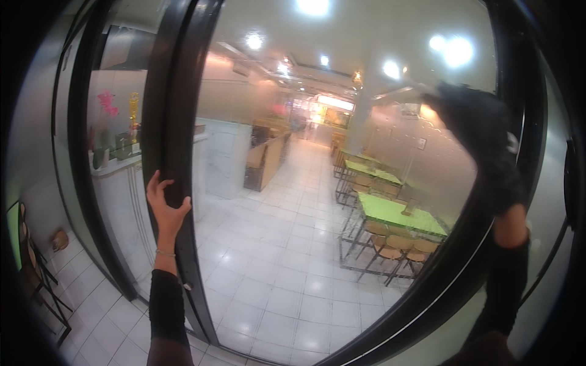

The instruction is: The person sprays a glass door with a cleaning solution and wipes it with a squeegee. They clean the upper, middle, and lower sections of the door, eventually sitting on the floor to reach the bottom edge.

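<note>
A large glass door pane (pixel 284 206) in a dark frame stands before me, with water drops and streaks on its right part. My left hand (pixel 167 206) is raised at the dark frame post (pixel 171 137) left of the pane, fingers spread and curled, holding nothing. A bracelet circles that wrist. My right hand is up at the upper right of the pane, covered by a dark cloth (pixel 480 123) that it holds against or close to the wet glass; the fingers are hidden and blurred.
Through the glass show green tables (pixel 398 212) with wooden chairs (pixel 393 244), a counter (pixel 224 155) and a tiled floor. At left, a gold trophy (pixel 133 112) and pink flowers (pixel 107 101) stand on a white counter. A chair and green tabletop (pixel 14 233) are at the far left.
</note>
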Available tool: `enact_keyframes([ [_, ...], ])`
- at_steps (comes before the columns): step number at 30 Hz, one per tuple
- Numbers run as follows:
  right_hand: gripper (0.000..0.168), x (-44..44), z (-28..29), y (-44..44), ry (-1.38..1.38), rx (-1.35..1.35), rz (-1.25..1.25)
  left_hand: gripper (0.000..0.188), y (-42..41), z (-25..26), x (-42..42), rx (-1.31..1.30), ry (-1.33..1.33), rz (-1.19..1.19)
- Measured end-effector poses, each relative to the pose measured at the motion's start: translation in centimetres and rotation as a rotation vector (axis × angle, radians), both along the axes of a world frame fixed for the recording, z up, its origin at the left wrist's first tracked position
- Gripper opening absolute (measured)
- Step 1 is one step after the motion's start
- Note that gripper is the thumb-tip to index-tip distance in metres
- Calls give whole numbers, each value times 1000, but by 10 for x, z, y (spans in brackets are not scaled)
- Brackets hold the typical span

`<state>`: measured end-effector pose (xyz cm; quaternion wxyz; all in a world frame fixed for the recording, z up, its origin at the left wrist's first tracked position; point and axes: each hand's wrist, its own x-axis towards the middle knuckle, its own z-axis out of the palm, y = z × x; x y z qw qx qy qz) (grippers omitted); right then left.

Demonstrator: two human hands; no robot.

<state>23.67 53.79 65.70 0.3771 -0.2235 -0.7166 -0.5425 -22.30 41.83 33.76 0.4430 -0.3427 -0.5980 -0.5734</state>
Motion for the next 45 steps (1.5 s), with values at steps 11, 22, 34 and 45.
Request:
enact_keyframes([
  [11, 24, -269, -42, 4, -8, 5, 495, 49, 29, -3, 4, 10, -35, -143],
  [22, 22, -267, -31, 13, -86, 49, 483, 48, 30, -4, -1, 8, -11, -87],
  [34, 36, -82, -33, 31, -92, -101, 28, 45, 32, -4, -1, 37, 23, -63],
  [45, 34, 97, -21, 45, -40, -19, -233, 45, 30, -3, 1, 28, 57, -40],
])
